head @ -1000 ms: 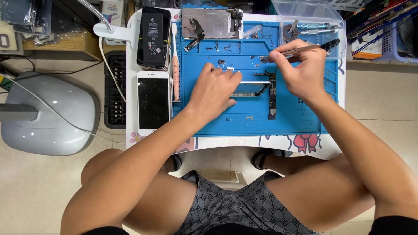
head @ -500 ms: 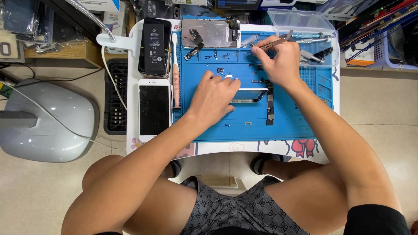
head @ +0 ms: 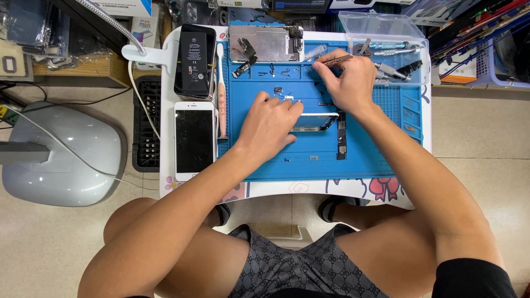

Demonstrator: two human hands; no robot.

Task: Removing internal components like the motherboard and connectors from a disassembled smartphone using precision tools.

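**Left hand pins phone frame; right hand carries tweezers at mat's far edge**

The phone frame (head: 314,122) lies on the blue work mat (head: 359,160), its long axis running left to right across the surface. The left hand (head: 269,124) rests on the frame's left end, fingers (head: 292,110) curled down and pressing on it, not wrapped around it. The right hand (head: 346,81) sits beyond the frame, toward the far edge, fingers pinched closed on a pair of tweezers (head: 335,59) whose tips point left toward the metal shield plate (head: 265,43). The frame therefore lies nearer the person than the tweezers; the left hand is the closer one. A dark logic board (head: 341,137) lies lengthwise just beside the frame's right end. Whether the tweezer tips hold a part cannot be told. A white phone (head: 194,138) and black battery (head: 194,55) lie left of the mat.
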